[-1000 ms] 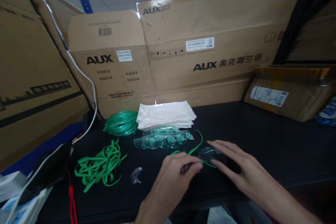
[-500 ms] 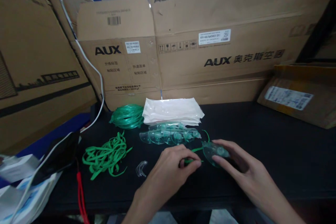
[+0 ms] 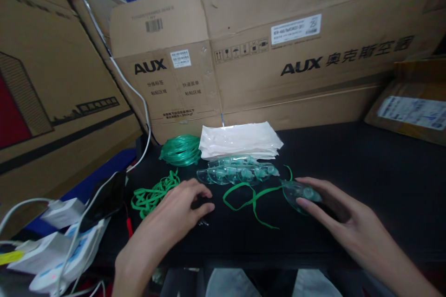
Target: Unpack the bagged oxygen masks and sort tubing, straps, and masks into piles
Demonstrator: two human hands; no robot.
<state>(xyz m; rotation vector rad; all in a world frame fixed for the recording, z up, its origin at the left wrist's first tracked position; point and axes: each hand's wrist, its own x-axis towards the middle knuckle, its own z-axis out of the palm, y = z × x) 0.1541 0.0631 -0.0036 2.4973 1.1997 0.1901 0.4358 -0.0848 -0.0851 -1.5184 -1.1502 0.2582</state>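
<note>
In my right hand (image 3: 334,209) is a clear green oxygen mask (image 3: 296,195), held between thumb and fingers. A green elastic strap (image 3: 253,202) runs from the mask and lies loosely looped on the black table. My left hand (image 3: 184,204) is empty, thumb and fingers apart, just above the small clear metal-like strips (image 3: 203,223), which it mostly covers. Beside that hand lies a tangled pile of green straps (image 3: 153,197). Several more clear green masks (image 3: 237,174) rest in a row behind the loose strap.
Coiled green tubing (image 3: 180,150) and a stack of white plastic packets (image 3: 240,141) stand at the back. Cardboard boxes (image 3: 251,83) wall the far side. A power strip (image 3: 66,255), white cables and a dark phone-like object (image 3: 104,198) crowd the left.
My left hand has let go of the green strap and moved left to the small strips. The strap now lies on the table. My right hand still holds the mask; the view has shifted.
</note>
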